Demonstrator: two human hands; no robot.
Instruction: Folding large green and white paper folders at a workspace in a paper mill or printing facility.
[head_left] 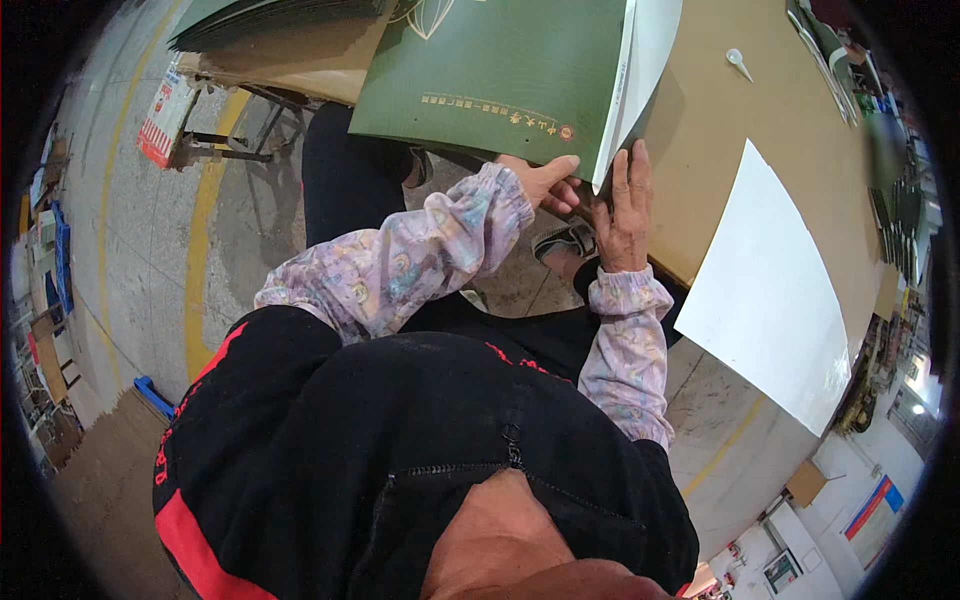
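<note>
A large green paper folder (490,80) with gold print lies on the tan table, its near edge jutting past the tabletop toward me. Its right part is folded up, showing a white inner flap (645,60). My left hand (545,183) grips the folder's near edge, thumb on top and fingers curled below. Just to the right, my right hand (625,210) has its fingers stretched out against the near end of the raised flap. Some of its thumb side is hard to make out. Both forearms wear patterned sleeve covers.
A white sheet (770,290) overhangs the right part of the table (700,180). A small white plastic piece (738,64) lies farther back. Dark green stacked sheets (270,22) are at the far left, more (900,215) at the right. A red-and-white box (168,115) stands left.
</note>
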